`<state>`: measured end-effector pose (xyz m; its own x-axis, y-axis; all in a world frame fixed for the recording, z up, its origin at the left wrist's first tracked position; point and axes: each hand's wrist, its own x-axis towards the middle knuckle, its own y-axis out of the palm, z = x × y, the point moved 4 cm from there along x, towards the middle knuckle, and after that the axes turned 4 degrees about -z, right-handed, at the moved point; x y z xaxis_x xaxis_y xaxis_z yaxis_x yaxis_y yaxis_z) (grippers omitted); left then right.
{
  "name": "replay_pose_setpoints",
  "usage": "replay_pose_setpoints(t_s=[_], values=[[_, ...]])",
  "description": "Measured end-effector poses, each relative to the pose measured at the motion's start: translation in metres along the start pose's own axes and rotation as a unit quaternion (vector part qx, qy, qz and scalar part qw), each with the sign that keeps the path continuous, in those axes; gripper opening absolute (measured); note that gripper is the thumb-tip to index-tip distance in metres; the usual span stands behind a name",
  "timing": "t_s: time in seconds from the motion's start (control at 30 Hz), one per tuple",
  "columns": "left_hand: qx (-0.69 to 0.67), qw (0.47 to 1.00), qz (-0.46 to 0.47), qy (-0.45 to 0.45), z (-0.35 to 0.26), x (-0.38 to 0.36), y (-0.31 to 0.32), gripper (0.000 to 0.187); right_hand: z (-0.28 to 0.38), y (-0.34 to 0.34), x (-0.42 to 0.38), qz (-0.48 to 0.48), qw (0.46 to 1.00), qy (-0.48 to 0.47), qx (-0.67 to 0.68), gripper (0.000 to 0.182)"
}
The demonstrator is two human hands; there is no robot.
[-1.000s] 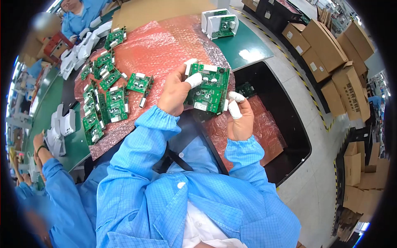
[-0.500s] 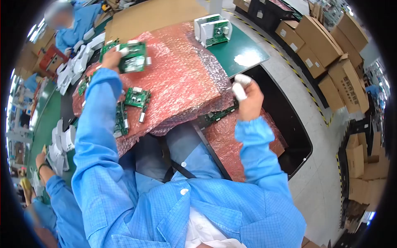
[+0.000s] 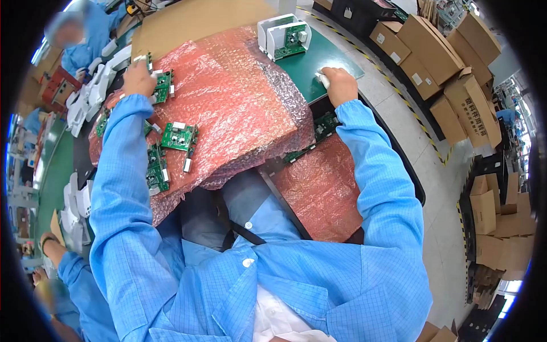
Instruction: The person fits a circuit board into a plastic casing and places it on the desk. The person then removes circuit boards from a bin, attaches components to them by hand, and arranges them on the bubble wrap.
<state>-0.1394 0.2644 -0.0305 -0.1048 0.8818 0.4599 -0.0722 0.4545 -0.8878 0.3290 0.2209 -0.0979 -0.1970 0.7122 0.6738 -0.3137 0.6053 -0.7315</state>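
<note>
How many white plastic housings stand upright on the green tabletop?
2: the front housing, with a circuit board showing, and the rear housing just behind it, partly covered. More may be hidden.

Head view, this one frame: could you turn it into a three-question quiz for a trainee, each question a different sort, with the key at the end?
1. Which hand is at the circuit boards on the pink bubble wrap?
A) the left hand
B) the right hand
C) both
2. True or false: the white plastic parts beside the wrap stand upright.
3. Fill in: the right hand shows a ____ covering at its fingertips.

Key:
1. A
2. True
3. white
</note>
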Motion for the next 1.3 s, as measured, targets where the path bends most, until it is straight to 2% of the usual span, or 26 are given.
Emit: replay_pose_setpoints(t_s=[0.03,0.07,0.1,0.17,0.23,0.3,0.33,0.37,0.4,0.43,0.5,0.53,0.57,0.6,0.63,0.73,0.77,0.87,0.93,1.0,1.1,1.3], values=[[-0.047,0.996,-0.056,0.051,-0.020,0.001,-0.009,0.056,0.001,-0.003,0.001,0.025,0.999,0.043,0.000,0.021],[-0.085,0.977,-0.141,0.139,-0.048,0.006,-0.015,0.049,0.003,-0.008,0.003,0.052,0.995,0.086,-0.002,0.021],[-0.124,0.941,-0.221,0.225,-0.081,0.005,-0.020,0.043,0.002,-0.011,0.000,0.080,0.988,0.131,-0.004,0.022],[-0.226,0.947,-0.044,0.223,-0.155,-0.004,-0.031,0.042,-0.005,-0.019,-0.009,-0.029,0.983,0.163,0.082,0.023],[-0.288,0.903,0.006,0.319,-0.223,-0.052,-0.062,0.042,-0.010,-0.033,-0.029,-0.111,0.961,0.211,0.143,0.022],[-0.312,0.878,0.010,0.362,-0.259,-0.096,-0.059,0.045,-0.025,-0.033,-0.066,-0.152,0.918,0.319,0.180,0.021],[-0.316,0.877,-0.002,0.361,-0.268,-0.114,-0.052,0.046,-0.034,-0.028,-0.087,-0.174,0.891,0.371,0.197,0.020],[-0.320,0.876,-0.015,0.359,-0.275,-0.132,-0.044,0.047,-0.075,0.019,-0.128,-0.198,0.847,0.397,0.293,0.021],[-0.324,0.875,-0.029,0.357,-0.281,-0.146,-0.037,0.048,-0.097,0.050,-0.168,-0.181,0.818,0.459,0.294,0.024],[-0.311,0.885,0.010,0.347,-0.281,-0.156,-0.026,0.049,-0.093,0.053,-0.193,-0.142,0.857,0.459,0.186,0.025],[-0.322,0.883,0.016,0.341,-0.279,-0.162,-0.015,0.049,-0.131,0.137,-0.279,-0.062,0.817,0.533,0.213,0.024],[-0.326,0.883,0.017,0.337,-0.278,-0.163,-0.010,0.048,-0.147,0.189,-0.323,-0.025,0.776,0.570,0.268,0.025],[-0.335,0.884,0.024,0.324,-0.278,-0.162,-0.008,0.048,-0.122,0.177,-0.316,-0.008,0.695,0.649,0.309,0.024],[-0.333,0.887,0.030,0.318,-0.279,-0.162,-0.011,0.048,-0.121,0.201,-0.334,-0.034,0.586,0.708,0.393,0.022],[-0.331,0.890,0.035,0.311,-0.281,-0.162,-0.016,0.048,-0.123,0.219,-0.342,0.003,0.583,0.717,0.381,0.023],[-0.304,0.901,0.040,0.307,-0.286,-0.161,-0.019,0.048,-0.143,0.259,-0.346,-0.033,0.586,0.741,0.326,0.028],[-0.285,0.907,0.047,0.307,-0.288,-0.161,-0.021,0.048,-0.123,0.203,-0.296,0.048,0.664,0.720,0.195,0.032],[-0.249,0.917,0.075,0.302,-0.291,-0.160,-0.022,0.050,-0.146,0.252,-0.306,-0.022,0.612,0.756,0.231,0.036],[-0.236,0.921,0.092,0.296,-0.293,-0.158,-0.022,0.052,-0.150,0.255,-0.300,0.053,0.544,0.808,0.220,0.037],[-0.220,0.923,0.101,0.299,-0.295,-0.157,-0.021,0.053,-0.141,0.235,-0.275,0.095,0.528,0.819,0.205,0.035],[-0.197,0.925,0.119,0.301,-0.295,-0.156,-0.021,0.054,-0.146,0.273,-0.287,-0.017,0.455,0.882,0.123,0.032],[-0.196,0.927,0.121,0.296,-0.296,-0.156,-0.020,0.056,-0.151,0.289,-0.301,-0.142,0.317,0.903,0.252,0.029]])
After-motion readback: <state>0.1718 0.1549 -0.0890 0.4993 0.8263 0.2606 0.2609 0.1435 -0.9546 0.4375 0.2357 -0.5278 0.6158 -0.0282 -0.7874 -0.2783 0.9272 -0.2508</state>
